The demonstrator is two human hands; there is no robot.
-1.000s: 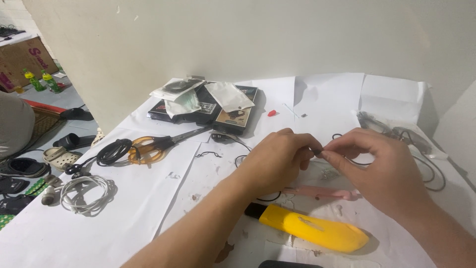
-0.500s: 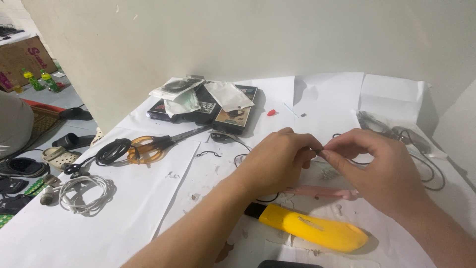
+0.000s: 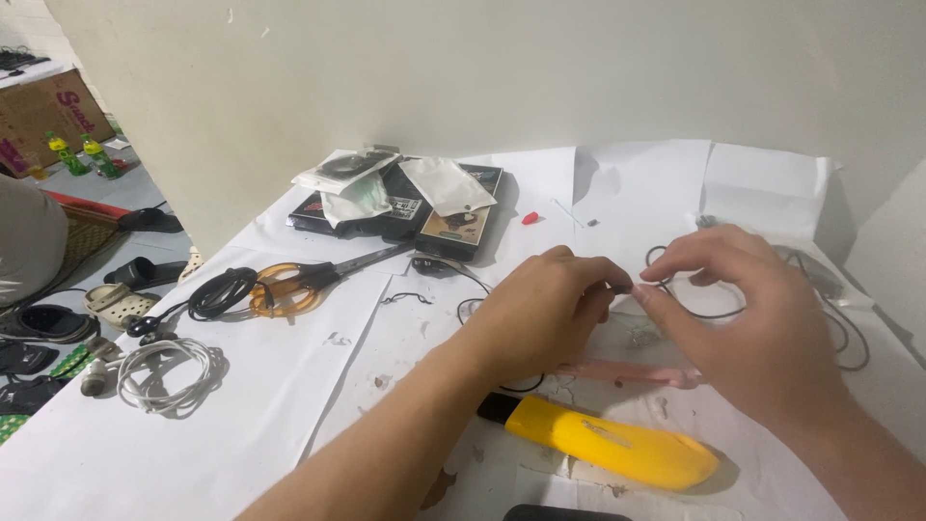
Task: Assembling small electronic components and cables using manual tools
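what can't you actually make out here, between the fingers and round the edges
Head view:
- The small part pinched between the left hand and right hand: too small, covered by fingertips.
- The thin black wire: its run behind the right hand is hidden.
- The pink tool: its right end is hidden by the right hand.
- A dark thing at the bottom edge: cut off.
- The yellow tool's black tip: partly behind the left forearm.
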